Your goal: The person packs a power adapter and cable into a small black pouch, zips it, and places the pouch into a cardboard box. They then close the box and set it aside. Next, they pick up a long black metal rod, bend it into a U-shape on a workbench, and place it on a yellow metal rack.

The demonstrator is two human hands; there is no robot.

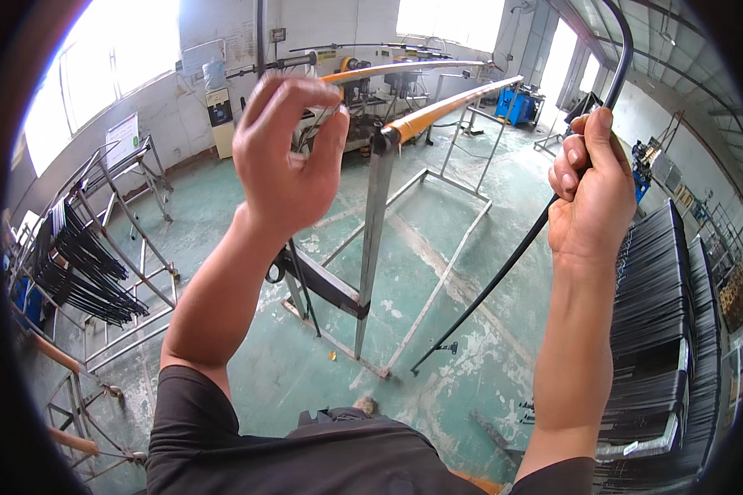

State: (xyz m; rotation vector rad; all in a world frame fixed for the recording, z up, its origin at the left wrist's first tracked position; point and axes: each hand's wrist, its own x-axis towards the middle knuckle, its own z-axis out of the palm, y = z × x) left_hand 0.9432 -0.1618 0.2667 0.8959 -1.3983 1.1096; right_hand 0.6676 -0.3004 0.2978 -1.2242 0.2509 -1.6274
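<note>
My right hand (pixel 593 181) is raised at the right, its fingers closed round a long black tube (pixel 504 268). Above that hand the tube bends and leaves the top of the view; below, it slants down toward the floor and ends near the rack's foot. My left hand (pixel 289 153) is up at the left, slightly blurred, with fingers curled and the thumb apart from them. Nothing shows between them. A dark upright rod (pixel 260 37) passes behind the left hand; whether they touch is hidden. Beyond my hands stands a metal rack (pixel 373 223) with orange-wrapped top bars (pixel 446 107).
Many black rods (pixel 648 330) hang in a dense row at the right. More black strips (pixel 82 264) hang on a metal frame at the left. Machines (pixel 363 91) line the far wall, beside a blue machine (pixel 518 105). The green floor (pixel 437 272) is worn.
</note>
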